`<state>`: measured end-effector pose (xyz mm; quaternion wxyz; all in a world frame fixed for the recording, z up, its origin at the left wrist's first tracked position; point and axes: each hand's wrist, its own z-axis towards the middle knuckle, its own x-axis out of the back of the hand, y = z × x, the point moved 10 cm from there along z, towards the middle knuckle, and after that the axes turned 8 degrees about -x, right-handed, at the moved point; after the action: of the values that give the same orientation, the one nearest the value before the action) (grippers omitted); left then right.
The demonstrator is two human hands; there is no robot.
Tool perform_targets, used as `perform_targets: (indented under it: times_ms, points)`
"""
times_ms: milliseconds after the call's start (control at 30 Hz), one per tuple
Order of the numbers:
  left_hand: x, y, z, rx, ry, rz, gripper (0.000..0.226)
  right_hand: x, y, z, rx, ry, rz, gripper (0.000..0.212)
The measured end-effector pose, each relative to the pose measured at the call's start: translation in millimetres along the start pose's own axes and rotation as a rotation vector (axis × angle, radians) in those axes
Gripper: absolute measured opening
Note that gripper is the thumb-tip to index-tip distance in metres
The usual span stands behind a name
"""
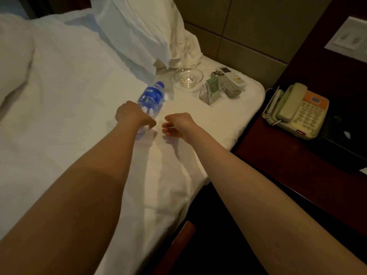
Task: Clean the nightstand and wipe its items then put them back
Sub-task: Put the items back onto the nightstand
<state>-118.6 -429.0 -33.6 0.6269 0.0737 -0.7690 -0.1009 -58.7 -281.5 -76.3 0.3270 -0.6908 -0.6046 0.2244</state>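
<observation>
Head view. The left hand (135, 116) is curled round the lower part of a water bottle (152, 98) with a blue label and blue cap. The bottle is tilted with the cap pointing away from the person, above the white bed (59, 86). Whether its base touches the sheet cannot be told.

The right hand (178, 124) is just beside the left. Its fingers are loosely curled and it holds nothing.

Farther up the bed, near its right edge, three items are grouped close together: a glass bowl (188, 77), a clear card holder (212, 90) with green cards, and a remote control (232, 81). A pillow (143, 26) lies behind the bowl.

To the right of the bed, a beige telephone (297, 112) rests on the dark wooden nightstand surface (268, 155).
</observation>
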Motion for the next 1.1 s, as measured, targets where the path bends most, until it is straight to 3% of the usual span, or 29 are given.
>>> perform_targets:
  times_ms: [67, 267, 400, 733, 1100]
  points:
    - [-5.2, 6.9, -3.3, -0.002, -0.024, -0.058, 0.074, 10.5, 2.9, -2.1, -0.005, 0.018, 0.015, 0.011]
    - [-2.3, 33.3, -7.4, 0.035, -0.124, -0.380, 0.066, 47.2, 6.3, -8.4, 0.027, 0.037, 0.076, 0.035]
    - [-11.3, 79.1, -22.8, -0.019, -0.278, -0.404, 0.071, 71.1, 5.1, -18.3, 0.050, 0.033, 0.123, 0.043]
    - [-8.5, 200.3, -59.8, -0.235, -0.270, -0.588, 0.066, 151.5, -1.0, -47.8, 0.167, 0.010, 0.312, 0.044]
    - [-37.6, 233.1, -81.3, -0.275, -0.163, -0.594, 0.067, 189.9, 21.6, -50.5, 0.097, 0.046, 0.417, 0.053]
